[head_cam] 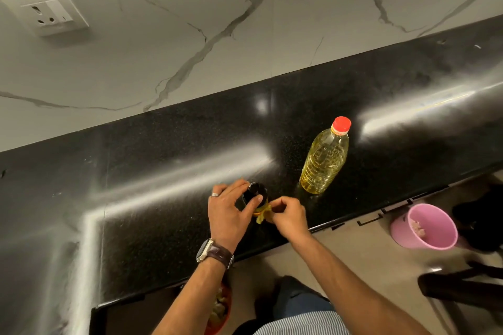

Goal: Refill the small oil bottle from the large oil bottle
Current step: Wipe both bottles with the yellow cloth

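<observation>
Item one, small bottle with black cap: I see it upright on the black counter, my left hand curled around its top, thumb and fingers clamped on the cap. My right hand pinches its lower body, fingers together. Item two, large bottle, red cap on, stands beyond my right fingertips, untouched

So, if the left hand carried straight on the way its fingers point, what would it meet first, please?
The left hand already has its fingers on the small oil bottle. Beyond that lies bare black counter, then probably the marble wall. The large oil bottle stands off to the right.
</observation>
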A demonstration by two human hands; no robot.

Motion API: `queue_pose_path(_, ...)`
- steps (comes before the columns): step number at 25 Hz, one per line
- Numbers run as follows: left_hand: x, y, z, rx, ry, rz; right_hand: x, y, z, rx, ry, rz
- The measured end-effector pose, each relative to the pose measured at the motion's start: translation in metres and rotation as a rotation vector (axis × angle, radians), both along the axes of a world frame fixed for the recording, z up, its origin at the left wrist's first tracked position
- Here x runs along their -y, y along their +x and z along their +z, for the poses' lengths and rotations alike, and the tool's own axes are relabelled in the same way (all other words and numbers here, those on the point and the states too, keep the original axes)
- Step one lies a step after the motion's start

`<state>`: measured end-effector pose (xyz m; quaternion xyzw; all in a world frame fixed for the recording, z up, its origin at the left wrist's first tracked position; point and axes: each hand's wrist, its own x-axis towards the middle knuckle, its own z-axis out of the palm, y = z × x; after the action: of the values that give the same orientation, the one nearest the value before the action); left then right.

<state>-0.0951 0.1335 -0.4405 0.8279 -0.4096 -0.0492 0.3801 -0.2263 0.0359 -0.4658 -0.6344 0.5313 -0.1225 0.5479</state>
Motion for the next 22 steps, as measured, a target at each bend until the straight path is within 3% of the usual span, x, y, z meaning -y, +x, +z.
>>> queue_pose_path(3,0.001,0.002,0.003,0.011,0.016,-0.006,-0.019,0.003,0.017,0.300,0.386,-0.311)
queue_pose_path(7,0.001,0.004,0.010,0.000,0.036,-0.018,-0.008,-0.013,0.028,0.496,0.399,-0.375)
queue_pose_path(15,0.009,0.016,0.030,-0.164,0.116,-0.202,0.000,-0.081,-0.006,0.385,0.455,-0.267)
queue_pose_path(18,0.014,0.031,0.040,-0.244,0.301,-0.405,-0.003,-0.088,-0.009,0.370,0.449,-0.240)
queue_pose_path(20,0.019,0.038,0.044,-0.213,0.406,-0.498,-0.003,-0.087,-0.004,0.374,0.436,-0.198)
queue_pose_path(22,0.023,0.043,0.044,-0.186,0.390,-0.498,-0.002,-0.085,0.000,0.376,0.413,-0.158)
